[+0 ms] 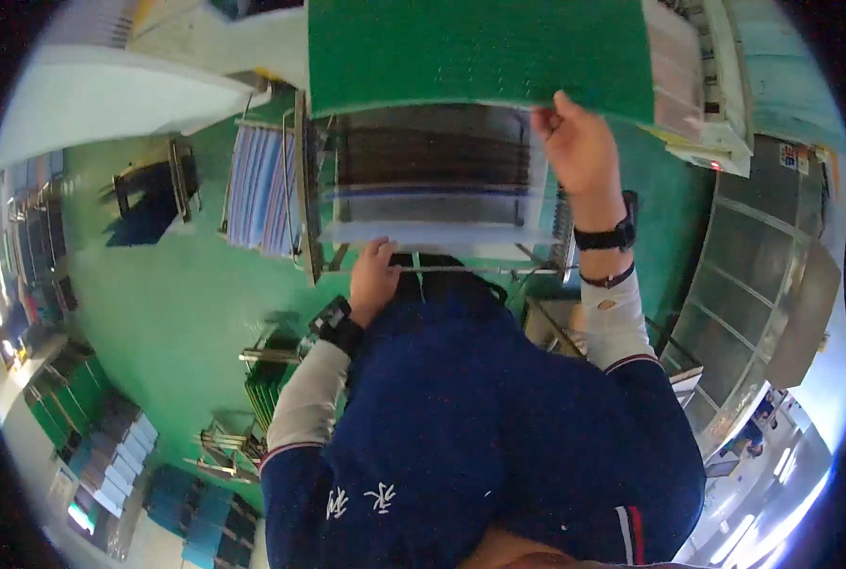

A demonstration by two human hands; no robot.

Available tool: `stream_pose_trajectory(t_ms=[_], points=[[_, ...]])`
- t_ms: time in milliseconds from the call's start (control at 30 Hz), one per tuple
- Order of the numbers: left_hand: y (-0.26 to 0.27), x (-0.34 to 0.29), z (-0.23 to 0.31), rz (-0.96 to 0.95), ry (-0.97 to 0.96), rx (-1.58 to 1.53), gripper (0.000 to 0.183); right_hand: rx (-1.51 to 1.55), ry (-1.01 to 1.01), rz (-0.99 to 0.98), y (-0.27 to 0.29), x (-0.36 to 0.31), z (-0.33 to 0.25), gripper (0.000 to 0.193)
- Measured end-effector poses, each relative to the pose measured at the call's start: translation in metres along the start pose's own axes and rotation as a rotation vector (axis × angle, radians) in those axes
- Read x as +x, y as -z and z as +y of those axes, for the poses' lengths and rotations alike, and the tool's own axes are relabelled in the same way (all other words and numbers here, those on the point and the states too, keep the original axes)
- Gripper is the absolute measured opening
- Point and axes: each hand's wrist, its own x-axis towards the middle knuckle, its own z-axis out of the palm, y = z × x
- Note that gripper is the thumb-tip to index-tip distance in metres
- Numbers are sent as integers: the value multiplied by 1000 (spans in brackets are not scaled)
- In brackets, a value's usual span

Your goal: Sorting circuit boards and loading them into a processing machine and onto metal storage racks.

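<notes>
A wide green panel (pixel 480 52) lies across the top of the view. My right hand (pixel 579 147) is at its near edge, right of the middle, thumb and forefinger closed on that edge. Below the panel stands a metal rack (pixel 302 180) holding dark and pale sheets, blurred. My left hand (pixel 374 277) is lower, at the rack's near side, fingers curled over its front bar beside a pale sheet (pixel 442 235). The undersides of the left fingers are hidden.
A rack of bluish panels (pixel 260 188) stands left of the metal rack, with a dark cart (pixel 153 194) farther left. Machine housing (pixel 726 85) borders the green panel at right. A long grey cabinet (pixel 750 256) lines the right side. Racks with green boards (pixel 269 389) stand behind my left arm.
</notes>
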Motion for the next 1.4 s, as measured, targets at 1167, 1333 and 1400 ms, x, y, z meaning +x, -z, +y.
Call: stream_pose_trajectory(t_ms=[1167, 1333, 1400], points=[[2, 39, -39, -104, -162, 18, 28, -190, -242, 8, -87, 78, -14, 37], [9, 42, -33, -110, -173, -3, 28, -216, -242, 64, -89, 78, -16, 35], [9, 44, -34, -113, -175, 2, 27, -230, -225, 75, -92, 75, -18, 34]])
